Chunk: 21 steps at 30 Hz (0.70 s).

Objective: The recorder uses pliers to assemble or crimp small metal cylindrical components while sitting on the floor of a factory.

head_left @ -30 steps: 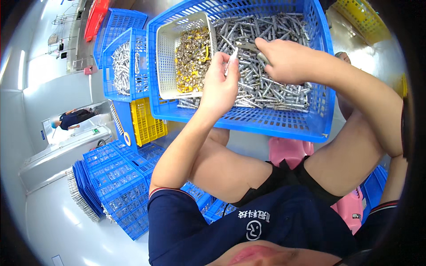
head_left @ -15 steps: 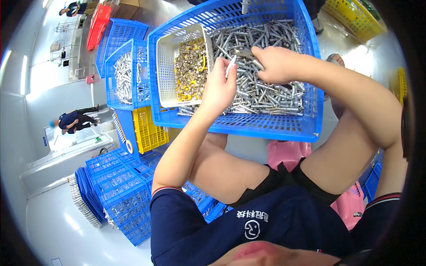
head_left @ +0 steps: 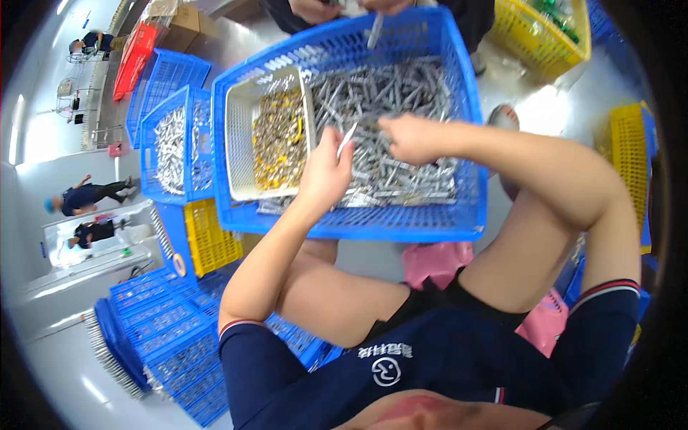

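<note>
My left hand [head_left: 328,168] pinches a slim white piece [head_left: 347,137] between thumb and fingers, its tip pointing away from me. My right hand [head_left: 416,140] is closed just right of it; motion smears its fingertips, and I cannot make out what they grip. Both hands are over a large blue crate [head_left: 351,231] heaped with silvery metal rods [head_left: 390,93], resembling bolts or pins. Inside the crate's left side sits a cream basket [head_left: 241,143] of small brass-coloured and yellow parts [head_left: 278,140].
Across the crate, another person's hands [head_left: 387,6] hold a thin metal piece [head_left: 375,30] over its far edge. Left stands a blue crate [head_left: 150,143] of pale rods above a yellow crate [head_left: 213,236]. Stacked blue crates [head_left: 168,322] lie lower left; a yellow basket [head_left: 548,57] is far right.
The whole view has shifted, with the crate appearing lower and further left. The two hands have drawn slightly apart. Another person's hands have come into sight at the far edge.
</note>
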Each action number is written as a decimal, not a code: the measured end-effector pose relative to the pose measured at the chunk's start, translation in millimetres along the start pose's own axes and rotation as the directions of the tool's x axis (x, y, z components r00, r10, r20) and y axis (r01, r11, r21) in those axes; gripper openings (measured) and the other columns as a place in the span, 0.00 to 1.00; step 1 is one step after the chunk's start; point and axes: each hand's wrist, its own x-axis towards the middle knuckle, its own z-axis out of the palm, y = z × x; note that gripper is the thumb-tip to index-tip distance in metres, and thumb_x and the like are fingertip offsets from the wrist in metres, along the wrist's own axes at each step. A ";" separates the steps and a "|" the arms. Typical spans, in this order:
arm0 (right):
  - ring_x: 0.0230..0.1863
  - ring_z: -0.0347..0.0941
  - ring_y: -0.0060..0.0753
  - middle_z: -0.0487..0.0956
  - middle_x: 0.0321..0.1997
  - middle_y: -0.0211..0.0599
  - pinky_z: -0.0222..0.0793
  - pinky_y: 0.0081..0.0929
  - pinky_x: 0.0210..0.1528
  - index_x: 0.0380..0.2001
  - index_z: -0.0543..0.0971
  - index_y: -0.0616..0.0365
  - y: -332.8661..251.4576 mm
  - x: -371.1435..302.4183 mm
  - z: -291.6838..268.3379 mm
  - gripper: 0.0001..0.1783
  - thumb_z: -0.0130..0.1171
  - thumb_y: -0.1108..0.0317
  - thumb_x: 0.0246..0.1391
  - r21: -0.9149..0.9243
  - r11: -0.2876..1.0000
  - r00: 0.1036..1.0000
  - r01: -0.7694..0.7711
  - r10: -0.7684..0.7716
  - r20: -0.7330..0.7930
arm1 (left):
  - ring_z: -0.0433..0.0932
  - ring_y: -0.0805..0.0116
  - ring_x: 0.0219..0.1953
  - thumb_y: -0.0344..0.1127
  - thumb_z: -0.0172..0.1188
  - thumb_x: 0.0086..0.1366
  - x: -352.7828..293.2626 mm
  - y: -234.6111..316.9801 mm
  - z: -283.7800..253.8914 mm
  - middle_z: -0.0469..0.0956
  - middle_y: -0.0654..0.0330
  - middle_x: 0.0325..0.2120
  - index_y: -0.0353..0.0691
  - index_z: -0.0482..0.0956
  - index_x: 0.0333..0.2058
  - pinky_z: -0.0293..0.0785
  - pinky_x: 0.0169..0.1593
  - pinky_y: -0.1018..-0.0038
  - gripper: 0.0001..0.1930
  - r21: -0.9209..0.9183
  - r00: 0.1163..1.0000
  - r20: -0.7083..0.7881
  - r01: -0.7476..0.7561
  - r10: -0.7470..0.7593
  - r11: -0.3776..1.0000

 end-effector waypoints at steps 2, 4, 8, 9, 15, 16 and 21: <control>0.42 0.77 0.62 0.79 0.38 0.64 0.73 0.50 0.46 0.46 0.69 0.66 -1.5 6.2 4.9 0.21 0.51 0.68 0.49 0.033 0.999 0.999 0.028 -0.029 0.031 | 0.78 0.44 0.38 0.37 0.53 0.69 -5.2 -7.0 -3.1 0.77 0.44 0.32 0.35 0.69 0.41 0.72 0.42 0.59 0.11 -0.026 0.998 -0.030 -0.058 0.058 0.998; 0.42 0.77 0.60 0.79 0.38 0.61 0.73 0.48 0.46 0.42 0.71 0.66 2.6 11.1 9.0 0.20 0.53 0.64 0.48 0.041 0.993 0.993 0.114 -0.115 0.030 | 0.76 0.34 0.38 0.38 0.53 0.69 -5.6 -14.5 -2.0 0.78 0.39 0.33 0.35 0.67 0.40 0.71 0.40 0.50 0.11 -0.047 0.999 -0.021 -0.050 0.049 0.998; 0.40 0.77 0.57 0.79 0.35 0.54 0.70 0.47 0.43 0.38 0.71 0.60 2.1 17.7 11.3 0.13 0.53 0.64 0.51 0.143 0.990 1.000 0.014 -0.016 0.013 | 0.77 0.36 0.36 0.40 0.52 0.70 0.2 -23.8 3.0 0.78 0.39 0.30 0.36 0.67 0.41 0.71 0.39 0.50 0.12 -0.115 0.998 -0.039 -0.062 0.058 0.991; 0.40 0.77 0.56 0.79 0.34 0.55 0.70 0.47 0.43 0.38 0.71 0.61 5.9 20.2 13.9 0.14 0.53 0.63 0.51 0.135 0.991 1.000 0.018 -0.017 -0.008 | 0.77 0.36 0.36 0.40 0.52 0.70 2.4 -22.9 1.9 0.78 0.39 0.30 0.36 0.67 0.41 0.71 0.39 0.50 0.12 -0.133 0.995 -0.069 -0.077 0.069 0.988; 0.34 0.77 0.58 0.79 0.29 0.56 0.71 0.48 0.39 0.41 0.70 0.64 -20.9 18.3 1.3 0.21 0.55 0.59 0.50 0.035 0.999 0.999 0.011 -0.013 0.038 | 0.79 0.41 0.34 0.39 0.52 0.66 1.6 -24.3 -12.5 0.78 0.42 0.29 0.36 0.67 0.41 0.73 0.39 0.54 0.13 -0.100 0.996 0.016 0.085 -0.084 0.991; 0.33 0.78 0.58 0.79 0.28 0.56 0.72 0.48 0.39 0.42 0.70 0.64 -24.4 20.9 1.8 0.22 0.55 0.58 0.50 0.013 0.998 0.998 0.062 -0.062 0.012 | 0.79 0.43 0.34 0.38 0.52 0.66 1.3 -29.0 -15.2 0.78 0.42 0.29 0.35 0.67 0.42 0.73 0.39 0.55 0.13 -0.129 0.996 0.020 0.091 -0.089 0.988; 0.36 0.78 0.58 0.79 0.31 0.57 0.72 0.48 0.41 0.44 0.71 0.64 -31.3 23.3 -4.2 0.26 0.57 0.56 0.46 -0.032 0.999 0.999 -0.005 0.007 0.045 | 0.79 0.47 0.33 0.39 0.52 0.68 1.4 -31.9 -21.9 0.78 0.43 0.30 0.36 0.67 0.43 0.72 0.38 0.57 0.13 -0.186 0.986 0.093 0.156 -0.140 0.970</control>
